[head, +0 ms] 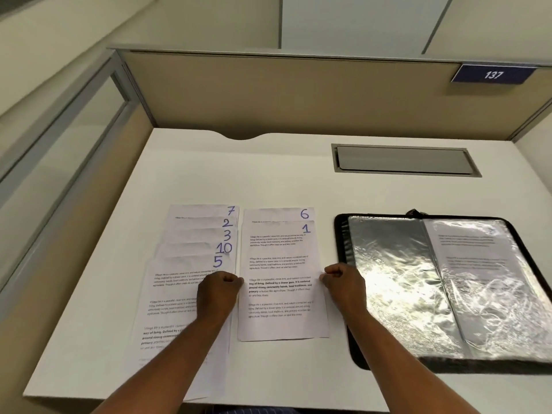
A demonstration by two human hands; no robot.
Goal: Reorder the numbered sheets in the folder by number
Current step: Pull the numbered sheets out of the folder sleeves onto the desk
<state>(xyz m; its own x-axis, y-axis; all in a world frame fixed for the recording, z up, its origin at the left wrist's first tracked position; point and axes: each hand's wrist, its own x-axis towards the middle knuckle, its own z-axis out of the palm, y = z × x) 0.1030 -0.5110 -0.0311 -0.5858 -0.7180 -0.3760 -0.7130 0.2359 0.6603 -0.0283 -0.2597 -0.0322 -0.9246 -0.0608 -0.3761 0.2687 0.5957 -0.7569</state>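
I see the left hand (219, 289) and right hand (343, 282) both curled, pinching the side edges of sheet 1 (280, 282) between them, and I reckon lifting it could drag sheet 6 (277, 214) beneath it askew or scuff the fanned stack (179, 282) under the left wrist, folder (394, 279) lying open beyond the right hand.

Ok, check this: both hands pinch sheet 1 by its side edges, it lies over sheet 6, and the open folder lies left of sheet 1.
One point is wrong: the head view shows the open folder right of sheet 1, not left. The left hand and right hand do pinch sheet 1 by its side edges, and it lies over sheet 6.
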